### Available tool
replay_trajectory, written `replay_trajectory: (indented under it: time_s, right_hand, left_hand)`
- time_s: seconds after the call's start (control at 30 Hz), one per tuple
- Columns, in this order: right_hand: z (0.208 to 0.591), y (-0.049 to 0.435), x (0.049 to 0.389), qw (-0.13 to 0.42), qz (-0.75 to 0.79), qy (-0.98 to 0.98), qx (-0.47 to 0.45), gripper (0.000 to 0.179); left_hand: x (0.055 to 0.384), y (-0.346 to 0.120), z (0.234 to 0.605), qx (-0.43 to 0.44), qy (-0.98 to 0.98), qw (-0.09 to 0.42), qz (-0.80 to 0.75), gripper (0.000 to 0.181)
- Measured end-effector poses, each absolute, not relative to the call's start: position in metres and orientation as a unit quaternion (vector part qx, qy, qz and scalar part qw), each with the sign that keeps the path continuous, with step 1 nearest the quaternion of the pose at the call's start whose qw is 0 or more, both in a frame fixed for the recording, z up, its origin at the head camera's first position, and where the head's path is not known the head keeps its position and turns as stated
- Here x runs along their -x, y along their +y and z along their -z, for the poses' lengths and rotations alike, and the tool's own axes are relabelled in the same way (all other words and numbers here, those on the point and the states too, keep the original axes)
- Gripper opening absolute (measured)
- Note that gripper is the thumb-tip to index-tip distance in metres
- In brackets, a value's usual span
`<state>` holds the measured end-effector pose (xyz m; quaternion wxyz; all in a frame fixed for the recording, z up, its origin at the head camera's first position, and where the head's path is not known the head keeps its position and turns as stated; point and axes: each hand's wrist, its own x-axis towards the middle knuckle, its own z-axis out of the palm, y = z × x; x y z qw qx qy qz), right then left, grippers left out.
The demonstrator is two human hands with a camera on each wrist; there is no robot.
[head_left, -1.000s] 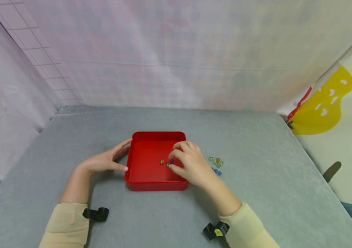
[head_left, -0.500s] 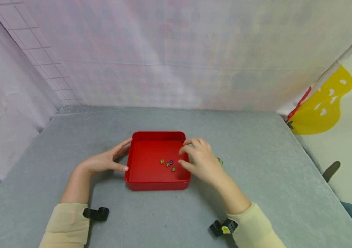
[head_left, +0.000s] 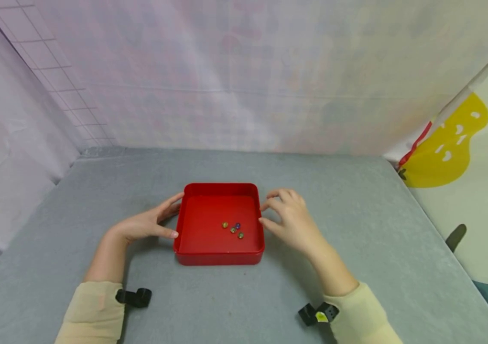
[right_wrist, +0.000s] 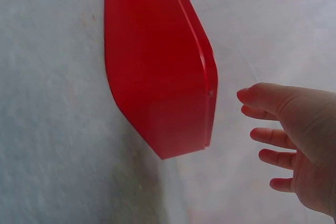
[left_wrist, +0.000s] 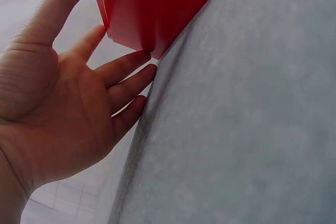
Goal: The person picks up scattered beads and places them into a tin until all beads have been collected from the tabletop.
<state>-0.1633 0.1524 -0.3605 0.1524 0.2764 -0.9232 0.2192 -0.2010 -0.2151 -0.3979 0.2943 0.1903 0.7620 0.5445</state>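
Marbles (head_left: 233,230), four small glassy yellow, green and blue balls, lie toward four o'clock from the centre of a glossy red square tray (head_left: 200,210); they should be light, hard and slippery, best pinched between fingertips. The left hand (head_left: 149,224), fingers spread, touches the tray's stiff-looking wall at nine o'clock; the right hand (head_left: 290,223), loosely parted, holding nothing visible, hovers just beside three o'clock, mottled matte grey tabletop (head_left: 209,306) beneath

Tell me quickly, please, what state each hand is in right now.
Left hand: open, touching the side of the red tray.
Right hand: open, holding nothing.
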Motion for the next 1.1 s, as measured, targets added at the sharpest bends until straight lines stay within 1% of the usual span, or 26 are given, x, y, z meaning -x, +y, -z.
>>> replay_trajectory:
  time_s: [0.4,1.1]
  right_hand:
    - [0.356,0.164,0.164,0.151,-0.221,-0.928,-0.259,0.019]
    - [0.367,0.190,0.162,0.160,-0.212,-0.929,-0.257,0.017]
  left_hand:
    - [0.200,-0.215,0.398,-0.191,0.757,0.298,-0.549,0.098]
    - [0.201,-0.216,0.399,-0.196,0.759,0.297,-0.546,0.097]
